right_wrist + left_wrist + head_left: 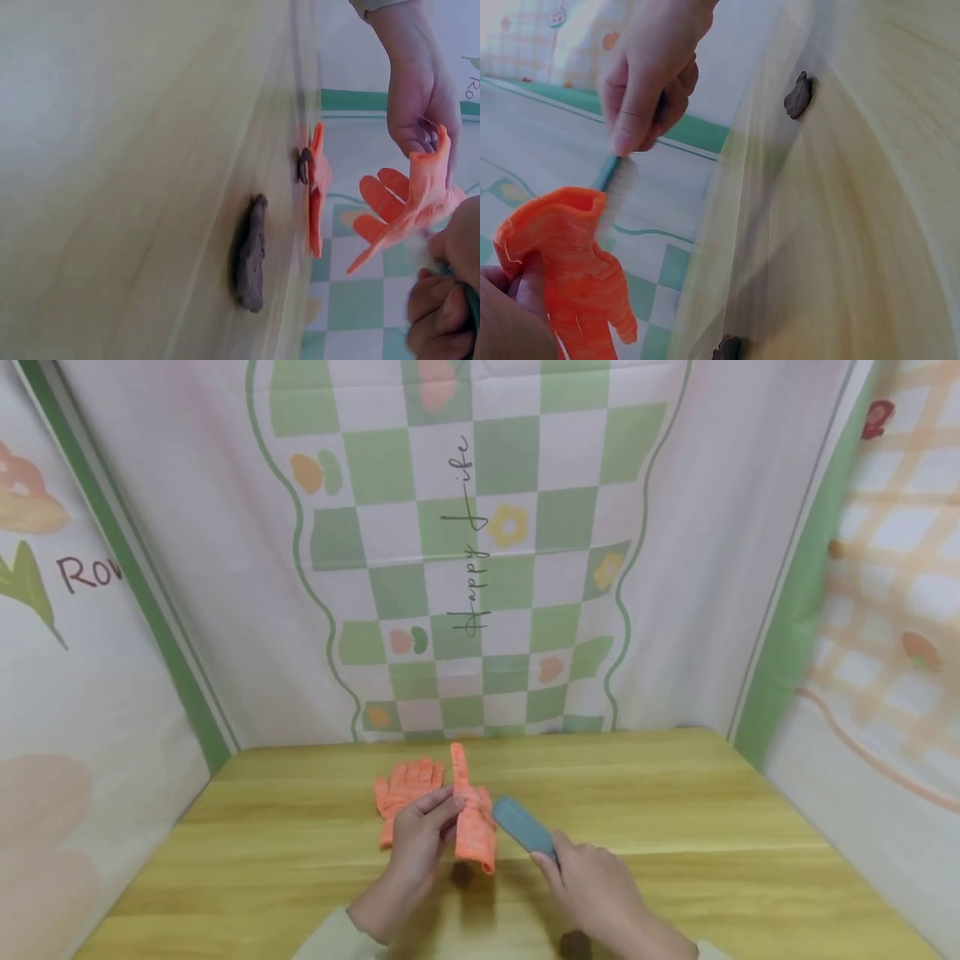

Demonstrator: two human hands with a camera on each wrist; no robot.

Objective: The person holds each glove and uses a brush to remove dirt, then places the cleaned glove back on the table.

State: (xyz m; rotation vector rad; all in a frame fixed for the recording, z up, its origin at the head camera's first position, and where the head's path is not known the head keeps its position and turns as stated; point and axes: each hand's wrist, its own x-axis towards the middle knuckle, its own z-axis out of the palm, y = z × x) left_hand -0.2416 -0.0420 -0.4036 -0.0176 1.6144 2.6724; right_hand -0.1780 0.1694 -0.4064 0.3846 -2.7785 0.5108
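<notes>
My left hand pinches an orange knitted glove and holds it up above the table. In the left wrist view, the cuff of this glove gapes at the top and its fingers hang down. My right hand grips a teal brush by its handle, just right of the glove. Pale, blurred bristles face the glove in the left wrist view; whether they touch it I cannot tell. A second orange glove lies flat on the table behind my left hand.
Two dark brown lumps lie on the wood-grain table, one below the held glove, the other near my right wrist. A green-and-white checked curtain hangs behind the table, with patterned cloth at both sides.
</notes>
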